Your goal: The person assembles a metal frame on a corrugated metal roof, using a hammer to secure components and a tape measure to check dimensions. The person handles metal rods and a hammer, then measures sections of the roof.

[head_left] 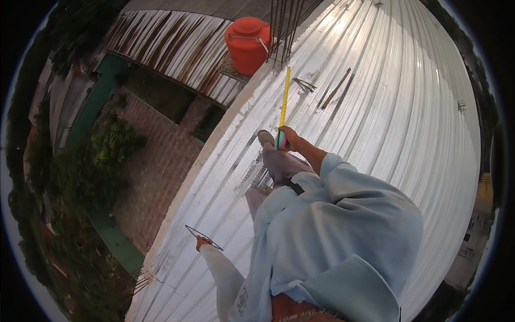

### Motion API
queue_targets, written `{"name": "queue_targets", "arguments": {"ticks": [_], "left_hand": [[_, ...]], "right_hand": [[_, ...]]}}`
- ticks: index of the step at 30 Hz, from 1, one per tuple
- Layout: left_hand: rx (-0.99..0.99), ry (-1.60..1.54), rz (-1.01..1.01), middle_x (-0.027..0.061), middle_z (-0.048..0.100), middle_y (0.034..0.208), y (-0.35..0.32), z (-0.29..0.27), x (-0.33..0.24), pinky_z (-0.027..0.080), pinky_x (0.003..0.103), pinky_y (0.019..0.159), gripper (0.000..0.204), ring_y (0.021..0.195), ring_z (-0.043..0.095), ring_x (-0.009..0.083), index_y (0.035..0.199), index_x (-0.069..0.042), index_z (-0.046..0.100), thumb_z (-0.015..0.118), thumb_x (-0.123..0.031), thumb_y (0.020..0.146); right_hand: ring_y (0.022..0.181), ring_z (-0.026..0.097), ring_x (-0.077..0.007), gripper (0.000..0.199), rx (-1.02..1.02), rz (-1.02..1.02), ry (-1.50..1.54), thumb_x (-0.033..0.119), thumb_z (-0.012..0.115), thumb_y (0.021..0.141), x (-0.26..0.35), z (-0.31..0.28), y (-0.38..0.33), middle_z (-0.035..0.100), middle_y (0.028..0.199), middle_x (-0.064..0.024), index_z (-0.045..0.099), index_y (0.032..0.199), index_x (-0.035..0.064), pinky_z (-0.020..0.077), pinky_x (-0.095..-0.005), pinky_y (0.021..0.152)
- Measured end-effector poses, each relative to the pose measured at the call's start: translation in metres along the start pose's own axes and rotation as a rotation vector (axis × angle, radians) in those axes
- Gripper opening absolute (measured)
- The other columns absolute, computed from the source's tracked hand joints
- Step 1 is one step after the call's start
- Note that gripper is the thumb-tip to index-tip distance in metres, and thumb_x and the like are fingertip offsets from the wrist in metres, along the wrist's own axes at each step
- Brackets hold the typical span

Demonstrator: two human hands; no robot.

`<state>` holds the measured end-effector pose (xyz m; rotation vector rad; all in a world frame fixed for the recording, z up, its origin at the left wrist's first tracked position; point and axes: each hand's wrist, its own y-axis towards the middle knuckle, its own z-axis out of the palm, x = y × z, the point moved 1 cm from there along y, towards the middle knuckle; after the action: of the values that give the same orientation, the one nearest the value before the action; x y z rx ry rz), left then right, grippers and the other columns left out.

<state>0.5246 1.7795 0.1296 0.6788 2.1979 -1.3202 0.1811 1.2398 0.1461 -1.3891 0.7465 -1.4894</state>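
Note:
My right hand (288, 139), in front of my body, is closed around a tape measure (281, 140) with a green and pink case. Its yellow blade (286, 96) is pulled out and stretches away over the metal roof, ending near some short dark rods (304, 85). Down at the left, by the roof's edge, my left hand (204, 243) grips a thin bent metal rod (199, 232); its exact kind is too small to make out. My shod foot (264, 137) rests on the roof beside the tape case.
I am on a ribbed silvery roof (397, 134) with a pale concrete edge (177, 201) at left. Beyond it lies a drop to a brick-paved yard (153, 172). A long brown rod (336, 88) lies ahead. An orange tank (248, 48) and upright rebar (284, 32) stand at the far edge.

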Motion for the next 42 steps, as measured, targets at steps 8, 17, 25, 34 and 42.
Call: {"name": "queue_targets", "arguments": {"ticks": [8, 17, 25, 34, 42], "left_hand": [[0.27, 0.274, -0.17, 0.0068, 0.048, 0.053, -0.02, 0.072, 0.074, 0.041, 0.039, 0.041, 0.042, 0.044, 0.045, 0.022, 0.063, -0.006, 0.051, 0.069, -0.033, 0.09], [0.142, 0.635, -0.426, 0.0126, 0.055, 0.058, -0.074, 0.104, 0.09, 0.048, 0.047, 0.047, 0.048, 0.047, 0.052, 0.028, 0.062, -0.006, 0.051, 0.063, -0.041, 0.093], [0.363, 0.395, -0.507, 0.0019, 0.044, 0.053, -0.059, 0.196, 0.005, 0.04, 0.039, 0.046, 0.039, 0.046, 0.042, 0.0173, 0.061, -0.015, 0.049, 0.064, -0.027, 0.095], [0.196, 0.314, -0.273, 0.007, 0.053, 0.055, -0.11, 0.339, -0.033, 0.052, 0.042, 0.06, 0.039, 0.049, 0.052, 0.0223, 0.066, -0.01, 0.052, 0.065, -0.033, 0.095], [0.095, 0.547, -0.373, 0.0098, 0.05, 0.05, -0.114, 0.369, 0.0, 0.054, 0.046, 0.057, 0.043, 0.044, 0.049, 0.0245, 0.059, -0.007, 0.051, 0.063, -0.025, 0.096]], "right_hand": [[0.094, 0.064, -0.0344, 0.043, -0.02, 0.01, 0.155, 0.048, 0.052, 0.093, 0.065, 0.088, 0.109, 0.062, 0.106, -0.0169, 0.055, 0.112, 0.0086, 0.0516, -0.0606, 0.084], [0.092, 0.061, -0.0415, 0.047, -0.042, 0.015, 0.399, 0.048, 0.053, 0.091, 0.206, 0.15, 0.293, 0.057, 0.099, -0.0222, 0.054, 0.105, 0.0026, 0.0535, -0.06, 0.077], [0.084, 0.063, -0.0343, 0.038, -0.146, -0.082, 0.325, 0.041, 0.053, 0.093, 0.267, 0.121, 0.478, 0.058, 0.094, -0.0111, 0.053, 0.112, 0.0079, 0.0566, -0.0614, 0.072], [0.092, 0.061, -0.0338, 0.035, -0.216, -0.127, 0.346, 0.035, 0.05, 0.095, 0.332, 0.091, 0.598, 0.055, 0.102, -0.0124, 0.052, 0.119, 0.0097, 0.0582, -0.061, 0.073], [0.094, 0.062, -0.0373, 0.039, -0.257, -0.144, 0.332, 0.038, 0.051, 0.095, 0.361, 0.056, 0.666, 0.057, 0.107, -0.0149, 0.051, 0.121, 0.009, 0.0554, -0.0645, 0.076]]}}
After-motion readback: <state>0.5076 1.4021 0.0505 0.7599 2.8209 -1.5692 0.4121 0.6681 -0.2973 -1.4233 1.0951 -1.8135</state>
